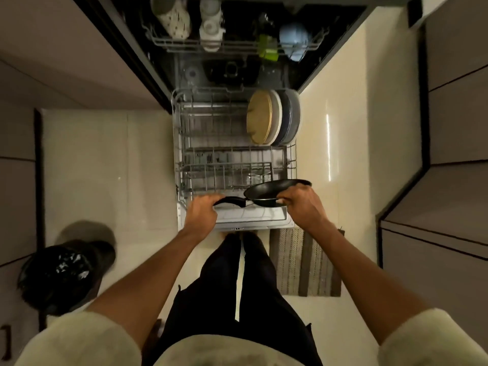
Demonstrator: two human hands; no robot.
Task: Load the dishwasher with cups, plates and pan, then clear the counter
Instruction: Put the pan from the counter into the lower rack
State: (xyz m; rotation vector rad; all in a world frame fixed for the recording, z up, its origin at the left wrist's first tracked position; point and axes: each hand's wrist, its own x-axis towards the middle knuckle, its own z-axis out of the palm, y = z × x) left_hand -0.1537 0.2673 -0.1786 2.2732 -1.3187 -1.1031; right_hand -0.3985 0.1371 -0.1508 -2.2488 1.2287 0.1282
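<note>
Pan point(274, 192) held by both hands over lower rack point(184, 165), cream floor point(105, 167).

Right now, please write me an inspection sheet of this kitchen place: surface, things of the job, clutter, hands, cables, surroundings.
Surface: lower rack pulled out over the open door; its left and middle mostly free.
Job's things: pan held above the rack's near end; plates upright at the rack's right; cups in the upper rack.
Clutter: green item in the upper rack, kind unclear.
Hands: left hand grips the pan's handle; right hand holds the pan's rim.
Cables: nothing seen.
Surroundings: bin with black bag at left; striped mat at right; cabinets on both sides.
</note>
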